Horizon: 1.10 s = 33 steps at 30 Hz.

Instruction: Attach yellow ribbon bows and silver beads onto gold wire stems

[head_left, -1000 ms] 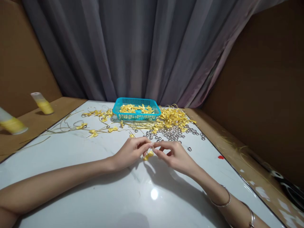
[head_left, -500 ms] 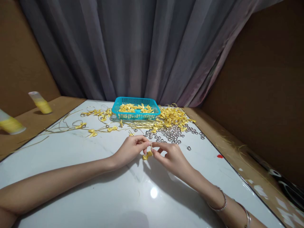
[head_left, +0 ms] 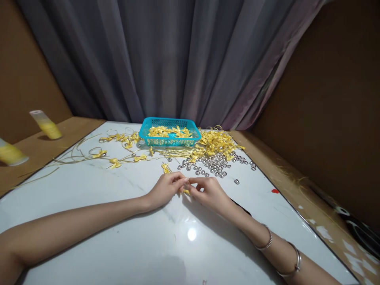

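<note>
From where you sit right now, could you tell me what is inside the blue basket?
Yellow bows lie in the blue basket; anything beneath them is hidden.

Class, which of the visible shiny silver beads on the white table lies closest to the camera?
The lone bead just beyond the right hand: it lies by itself, nearer the camera than the main silver cluster.

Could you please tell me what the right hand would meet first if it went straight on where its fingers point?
Probably the left hand, which looks just ahead of the right hand, though whether they touch is unclear.
</note>
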### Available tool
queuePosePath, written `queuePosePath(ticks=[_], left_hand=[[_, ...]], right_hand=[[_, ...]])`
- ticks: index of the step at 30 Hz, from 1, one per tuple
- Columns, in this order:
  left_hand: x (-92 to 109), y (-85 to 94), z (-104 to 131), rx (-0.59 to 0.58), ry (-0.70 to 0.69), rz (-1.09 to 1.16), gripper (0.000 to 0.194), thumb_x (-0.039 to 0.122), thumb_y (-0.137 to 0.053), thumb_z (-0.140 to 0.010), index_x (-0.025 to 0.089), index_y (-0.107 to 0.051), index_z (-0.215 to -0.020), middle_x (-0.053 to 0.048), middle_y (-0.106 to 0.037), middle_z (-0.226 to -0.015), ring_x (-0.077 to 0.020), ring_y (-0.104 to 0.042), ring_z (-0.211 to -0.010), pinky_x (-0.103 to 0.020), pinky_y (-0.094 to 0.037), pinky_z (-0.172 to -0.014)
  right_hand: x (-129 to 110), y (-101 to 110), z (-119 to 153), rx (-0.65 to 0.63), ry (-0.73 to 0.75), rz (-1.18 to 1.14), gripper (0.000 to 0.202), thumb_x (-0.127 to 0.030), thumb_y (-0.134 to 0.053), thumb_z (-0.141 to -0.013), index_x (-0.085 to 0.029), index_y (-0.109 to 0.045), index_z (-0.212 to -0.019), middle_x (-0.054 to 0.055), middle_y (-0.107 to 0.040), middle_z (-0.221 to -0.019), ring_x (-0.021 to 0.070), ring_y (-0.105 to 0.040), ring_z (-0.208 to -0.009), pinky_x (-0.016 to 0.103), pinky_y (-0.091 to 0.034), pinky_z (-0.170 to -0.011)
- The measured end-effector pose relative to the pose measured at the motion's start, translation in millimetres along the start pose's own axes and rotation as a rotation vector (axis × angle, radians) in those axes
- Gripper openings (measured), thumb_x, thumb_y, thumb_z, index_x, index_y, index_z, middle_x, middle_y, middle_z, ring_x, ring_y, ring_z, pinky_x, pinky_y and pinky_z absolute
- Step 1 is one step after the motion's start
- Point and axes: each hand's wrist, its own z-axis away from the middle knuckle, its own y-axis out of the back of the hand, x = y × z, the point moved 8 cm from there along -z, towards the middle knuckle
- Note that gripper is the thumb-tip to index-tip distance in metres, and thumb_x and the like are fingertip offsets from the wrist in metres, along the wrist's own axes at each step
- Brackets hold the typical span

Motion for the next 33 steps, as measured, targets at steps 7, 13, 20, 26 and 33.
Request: queuePosePath(ticks=[7,13,20,26,33], left_hand=[[-2.5,-0.8,0.3,-0.055,0.078,0.038,0.03,0.039,-0.05,-0.085,0.016,-0.054,-0.065,0.006,-0.046,-0.049,-0.0065,-0.033,-0.039,-0.019,-0.026,-0.04],[-6.8,-4.4,-2.7,-0.09,0.13,0.209,0.031,0.041,-0.053,-0.083,0.015,-0.051,-0.067,0.005,-0.047,-0.05,-0.0045,-0.028,-0.037,-0.017,-0.02,-0.035],[-20.5,-10.6,-8.6,-0.209,0.251,0.518,0.033,0.043,-0.062,-0.079,0.014,-0.05,-0.069,0.006,-0.044,-0.053,-0.0008,-0.021,-0.035,-0.018,-0.01,-0.035],[-18.7,-12.4,-9.5,-0.259,0.28,0.564,0.032,0.042,-0.065,-0.077,0.012,-0.054,-0.071,0.005,-0.046,-0.053,-0.0002,-0.021,-0.035,-0.018,-0.009,-0.036],[-18.9,-13.7,-9.1,-0.267,0.29,0.536,0.034,0.042,-0.067,-0.075,0.012,-0.054,-0.068,0.005,-0.047,-0.052,-0.0002,-0.022,-0.035,-0.019,-0.008,-0.036]], right_hand=[[7.5,-0.8,-1.6,0.051,0.007,0.004,0.028,-0.012,-0.047,-0.081,-0.016,-0.074,-0.086,0.0,-0.065,-0.054,0.0098,-0.053,-0.048,0.019,-0.037,-0.052],[3.3,4.4,1.6,0.126,0.054,0.004,0.023,-0.017,-0.051,-0.084,-0.018,-0.074,-0.084,0.003,-0.072,-0.073,0.0128,-0.061,-0.058,0.022,-0.043,-0.056],[-5.6,13.0,10.0,0.268,0.196,0.06,0.023,-0.014,-0.049,-0.086,-0.016,-0.071,-0.09,0.011,-0.065,-0.114,0.0213,-0.064,-0.098,0.03,-0.052,-0.077],[-8.3,14.6,13.0,0.296,0.24,0.05,0.024,-0.015,-0.048,-0.087,-0.016,-0.071,-0.09,0.011,-0.065,-0.116,0.0218,-0.064,-0.101,0.031,-0.053,-0.08],[-10.1,15.3,11.9,0.302,0.276,0.043,0.025,-0.017,-0.047,-0.087,-0.018,-0.072,-0.092,0.009,-0.068,-0.111,0.0199,-0.066,-0.097,0.032,-0.053,-0.082]])
